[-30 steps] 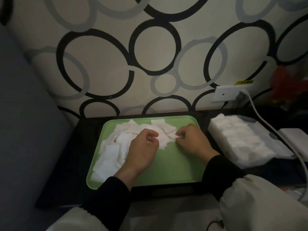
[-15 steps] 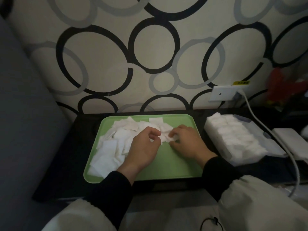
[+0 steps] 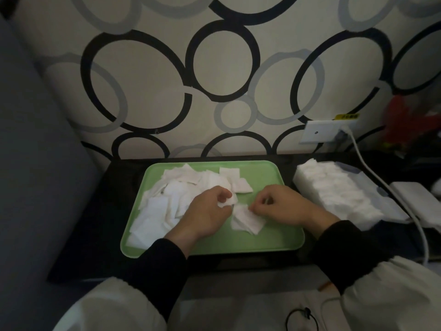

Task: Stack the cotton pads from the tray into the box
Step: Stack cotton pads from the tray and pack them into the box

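Two hands: dim light blurs the fingertips; left hand [image 3: 205,211] pinches one pad [image 3: 231,201], right hand [image 3: 284,206] pinches a small bunch [image 3: 245,220] by its edge.
Hidden: the left hand covers part of the heap.
Cotton pads [image 3: 171,197]: thin, soft white squares, overlapping on the tray's left half.
Tray [image 3: 274,240]: smooth green rectangle, rounded corners, long axis left to right.
Box [image 3: 386,204]: translucent, just right of the tray; its packed row runs diagonally.

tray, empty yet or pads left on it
Not empty: loose pads cover the tray's left half, and a small pile lies by the right hand.
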Demonstrator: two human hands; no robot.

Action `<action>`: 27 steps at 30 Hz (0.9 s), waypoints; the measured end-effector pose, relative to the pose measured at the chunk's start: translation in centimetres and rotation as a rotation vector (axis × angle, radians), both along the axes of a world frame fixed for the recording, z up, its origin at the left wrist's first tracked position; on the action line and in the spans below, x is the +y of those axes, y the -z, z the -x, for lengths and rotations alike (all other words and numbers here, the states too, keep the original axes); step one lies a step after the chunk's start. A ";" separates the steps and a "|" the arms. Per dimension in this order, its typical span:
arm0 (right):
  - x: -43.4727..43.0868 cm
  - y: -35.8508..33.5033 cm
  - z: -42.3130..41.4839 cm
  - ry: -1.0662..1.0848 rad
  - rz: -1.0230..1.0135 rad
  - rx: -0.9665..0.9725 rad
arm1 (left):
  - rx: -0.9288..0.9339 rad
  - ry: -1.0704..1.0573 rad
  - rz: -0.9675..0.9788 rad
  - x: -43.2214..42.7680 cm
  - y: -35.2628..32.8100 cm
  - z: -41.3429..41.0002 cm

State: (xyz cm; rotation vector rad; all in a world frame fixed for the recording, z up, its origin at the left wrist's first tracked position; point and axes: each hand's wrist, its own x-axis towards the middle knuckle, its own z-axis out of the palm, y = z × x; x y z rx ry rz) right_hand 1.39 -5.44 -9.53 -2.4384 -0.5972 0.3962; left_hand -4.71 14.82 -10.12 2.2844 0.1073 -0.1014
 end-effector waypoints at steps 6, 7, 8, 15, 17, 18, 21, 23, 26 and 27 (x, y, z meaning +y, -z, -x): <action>1.6 1.1 -1.0 -0.108 0.231 -0.231 | 0.039 0.021 -0.056 -0.6 -0.4 0.2; 1.9 1.1 -0.9 -0.145 0.286 -0.198 | 0.044 0.024 -0.050 -0.5 -0.4 0.2; 2.2 1.2 -0.9 -0.171 0.308 -0.181 | 0.051 0.027 -0.043 -0.4 -0.4 0.3; 2.5 1.3 -0.6 -0.125 0.329 -0.189 | 0.066 0.038 -0.007 0.4 -0.2 0.3; 2.1 0.7 -0.5 -0.047 0.117 -0.228 | 0.052 0.031 0.002 0.5 -0.1 0.3; 1.9 0.3 -0.3 0.045 -0.030 -0.228 | 0.035 0.017 0.008 0.4 -0.1 0.3; 1.4 -0.8 0.2 0.251 -0.458 -0.089 | -0.043 -0.092 0.112 0.2 -0.4 0.0; 1.3 -1.2 0.7 0.249 -0.618 0.050 | -0.055 -0.153 0.309 0.0 -0.8 -0.1; 1.4 -1.7 1.5 0.177 -0.717 0.196 | -0.023 -0.151 0.621 -0.7 -1.4 -0.1; 1.5 -1.8 1.7 0.168 -0.736 0.212 | -0.022 -0.149 0.688 -0.9 -1.5 -0.2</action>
